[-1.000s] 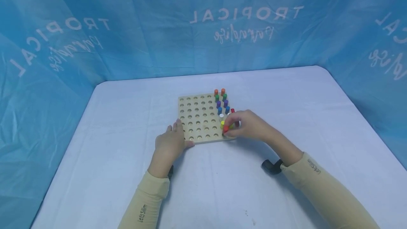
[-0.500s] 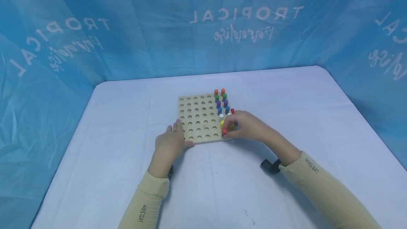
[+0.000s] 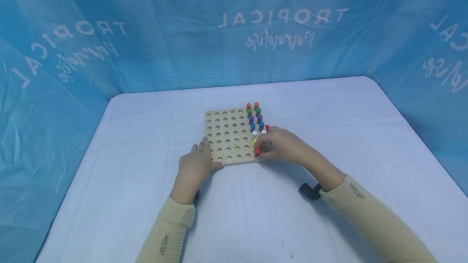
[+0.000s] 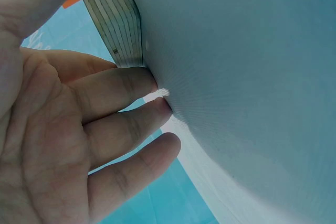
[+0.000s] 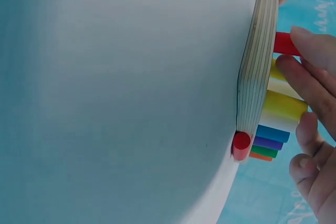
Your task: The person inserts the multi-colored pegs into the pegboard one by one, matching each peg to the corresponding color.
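Note:
A square wooden pegboard [image 3: 222,137] with rows of holes lies flat on the table. My left hand [image 3: 195,163] rests against its near left corner, fingers fairly straight along the left edge and thumb at the front edge. Thumb and index finger of my right hand [image 3: 287,145] pinch a red peg [image 5: 284,43], which stands upright at the board's near right part. Behind it, pairs of pegs stand in two columns: yellow [image 5: 286,104], white [image 3: 254,133], blue [image 3: 252,127], purple [image 3: 259,119], green [image 3: 258,111] and orange [image 3: 256,105]. My right hand partly covers the nearer ones.
Another red peg [image 5: 241,145] lies on the table against the board's right side. A white cloth [image 3: 146,133] covers the table. Blue printed curtains [image 3: 183,52] hang behind and at both sides. A black wrist device [image 3: 310,192] sits by the right sleeve.
The right hand has shifted slightly left and down with the red peg, which now stands lower at the board. The left hand and the board have stayed put.

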A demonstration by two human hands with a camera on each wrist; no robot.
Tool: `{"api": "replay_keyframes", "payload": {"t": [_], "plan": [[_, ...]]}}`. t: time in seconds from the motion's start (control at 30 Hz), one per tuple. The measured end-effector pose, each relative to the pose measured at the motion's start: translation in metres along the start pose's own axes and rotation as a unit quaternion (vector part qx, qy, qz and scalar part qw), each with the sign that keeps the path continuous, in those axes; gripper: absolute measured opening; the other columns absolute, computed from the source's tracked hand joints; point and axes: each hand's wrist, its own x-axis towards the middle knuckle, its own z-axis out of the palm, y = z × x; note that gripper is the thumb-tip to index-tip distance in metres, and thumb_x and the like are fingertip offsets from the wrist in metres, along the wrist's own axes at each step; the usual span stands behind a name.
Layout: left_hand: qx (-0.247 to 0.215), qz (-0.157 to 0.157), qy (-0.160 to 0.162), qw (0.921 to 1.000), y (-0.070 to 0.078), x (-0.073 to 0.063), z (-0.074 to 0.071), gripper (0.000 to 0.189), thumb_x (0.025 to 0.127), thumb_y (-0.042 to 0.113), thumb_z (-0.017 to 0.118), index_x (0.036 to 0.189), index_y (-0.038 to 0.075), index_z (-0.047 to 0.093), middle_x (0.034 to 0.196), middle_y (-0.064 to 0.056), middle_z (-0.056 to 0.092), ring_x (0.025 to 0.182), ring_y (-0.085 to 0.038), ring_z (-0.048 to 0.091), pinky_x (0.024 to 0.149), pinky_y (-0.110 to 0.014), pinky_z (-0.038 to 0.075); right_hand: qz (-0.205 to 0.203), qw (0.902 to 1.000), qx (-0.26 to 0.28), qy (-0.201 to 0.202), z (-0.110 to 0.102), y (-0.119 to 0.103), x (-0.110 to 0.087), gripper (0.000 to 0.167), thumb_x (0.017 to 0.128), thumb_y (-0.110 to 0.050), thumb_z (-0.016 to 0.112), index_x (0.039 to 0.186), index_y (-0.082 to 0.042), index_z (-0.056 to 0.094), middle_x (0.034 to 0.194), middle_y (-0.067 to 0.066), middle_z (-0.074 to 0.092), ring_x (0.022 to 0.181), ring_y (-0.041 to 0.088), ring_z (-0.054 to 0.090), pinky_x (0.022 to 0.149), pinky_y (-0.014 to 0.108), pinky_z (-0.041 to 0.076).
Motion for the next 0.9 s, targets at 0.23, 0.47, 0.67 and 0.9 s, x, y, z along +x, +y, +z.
{"api": "replay_keyframes", "payload": {"t": [0.23, 0.47, 0.67, 0.9], "plan": [[0.001, 0.001, 0.001, 1.0000, 0.001, -0.001, -0.001, 0.100, 0.088, 0.057, 0.063, 0.156, -0.003, 0.020, 0.156, -0.020, 0.040, 0.145, -0.036, 0.038, 0.096, -0.055, 0.052, 0.003, 0.9988, 0.050, 0.004, -0.008, 0.006, -0.002, 0.019, 0.080, -0.024, 0.083, 0.097, -0.029, 0.076, 0.096, -0.012, 0.071, 0.089, 0.014, 0.058, 0.079, 0.030, 0.051], [0.000, 0.003, 0.002, 1.0000, 0.001, -0.002, -0.002, 0.100, 0.088, 0.056, 0.064, 0.156, -0.004, 0.020, 0.155, -0.020, 0.040, 0.145, -0.036, 0.038, 0.096, -0.055, 0.053, 0.033, 0.9938, 0.095, 0.047, -0.026, 0.016, -0.006, 0.017, 0.086, -0.026, 0.079, 0.102, -0.024, 0.075, 0.098, -0.007, 0.072, 0.089, 0.020, 0.056, 0.071, 0.033, 0.050], [0.001, 0.002, 0.000, 1.0000, 0.002, -0.003, -0.003, 0.099, 0.089, 0.056, 0.063, 0.156, -0.004, 0.020, 0.155, -0.020, 0.040, 0.145, -0.036, 0.038, 0.096, -0.055, 0.053, 0.112, 0.9879, 0.076, 0.076, -0.027, 0.032, 0.001, 0.017, 0.093, -0.025, 0.069, 0.109, -0.018, 0.072, 0.106, 0.001, 0.071, 0.092, 0.022, 0.057, 0.073, 0.033, 0.052], [-0.005, -0.001, -0.006, 1.0000, 0.003, -0.003, -0.003, 0.099, 0.089, 0.055, 0.063, 0.156, -0.004, 0.019, 0.156, -0.021, 0.038, 0.146, -0.037, 0.036, 0.099, -0.056, 0.050, 0.176, 0.9837, 0.018, 0.030, -0.021, 0.040, 0.018, 0.031, 0.093, -0.029, 0.069, 0.119, -0.013, 0.068, 0.109, 0.006, 0.071, 0.095, 0.023, 0.064, 0.082, 0.039, 0.055]]}}
